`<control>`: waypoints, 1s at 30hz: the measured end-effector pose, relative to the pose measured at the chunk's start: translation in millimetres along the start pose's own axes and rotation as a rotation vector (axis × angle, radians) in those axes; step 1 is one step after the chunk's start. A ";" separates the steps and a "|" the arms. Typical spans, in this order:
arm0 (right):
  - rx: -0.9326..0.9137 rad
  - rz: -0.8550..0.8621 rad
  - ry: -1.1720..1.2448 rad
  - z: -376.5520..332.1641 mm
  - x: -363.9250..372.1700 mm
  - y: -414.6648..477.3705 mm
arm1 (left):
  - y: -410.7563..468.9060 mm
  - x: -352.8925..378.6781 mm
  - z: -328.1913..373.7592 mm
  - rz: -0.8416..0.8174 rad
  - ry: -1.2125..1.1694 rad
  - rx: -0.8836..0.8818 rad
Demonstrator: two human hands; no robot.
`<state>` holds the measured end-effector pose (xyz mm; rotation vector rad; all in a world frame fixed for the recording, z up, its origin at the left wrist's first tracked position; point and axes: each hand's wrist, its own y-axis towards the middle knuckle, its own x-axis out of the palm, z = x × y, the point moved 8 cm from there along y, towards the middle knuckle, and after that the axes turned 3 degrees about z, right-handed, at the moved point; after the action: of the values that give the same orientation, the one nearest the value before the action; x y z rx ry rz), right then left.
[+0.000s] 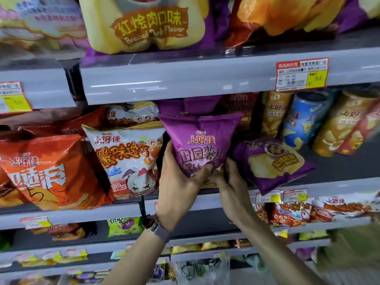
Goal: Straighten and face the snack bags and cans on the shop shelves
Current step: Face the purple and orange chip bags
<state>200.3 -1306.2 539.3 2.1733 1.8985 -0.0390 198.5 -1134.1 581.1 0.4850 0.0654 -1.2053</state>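
Up on the middle shelf (pixel 205 200) we hold a purple chip bag (pixel 200 140) upright, its front facing us, between a white crab-flavour bag (pixel 125 159) and a tilted purple bag (pixel 273 161). Our left hand (pixel 178 182) clamps its lower left edge, thumb across the front. Our right hand (pixel 232 186) pinches the bottom corner beneath it. Tall cans (pixel 304 120) lean further right.

You have little room on the left: the white crab-flavour bag (pixel 126 159) sits just beside the held purple bag (pixel 200 142). On the right a fallen purple bag (pixel 273 163) blocks the shelf floor, with bare shelf (pixel 333 167) beyond, below the leaning cans (pixel 304 120)
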 end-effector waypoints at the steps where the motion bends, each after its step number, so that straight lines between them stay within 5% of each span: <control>1: 0.006 -0.007 -0.005 0.6 0.3 1.1 | -0.8 0.5 -1.2 -0.014 0.024 -0.001; 11: 0.019 -0.045 -0.079 -6.3 -3.3 0.9 | -8.0 -11.0 -2.8 -0.070 0.135 -0.032; 18: 0.082 -0.226 -0.409 -22.5 -14.2 0.2 | -25.2 -37.8 2.3 -0.111 0.326 0.025; 30: -0.166 -0.211 -0.759 -89.8 -71.0 -3.0 | -41.9 -20.4 43.5 -0.316 0.627 0.117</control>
<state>173.6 -1356.1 638.9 1.5182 1.5841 -0.6241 144.2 -1144.5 612.7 0.9698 0.6293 -1.3281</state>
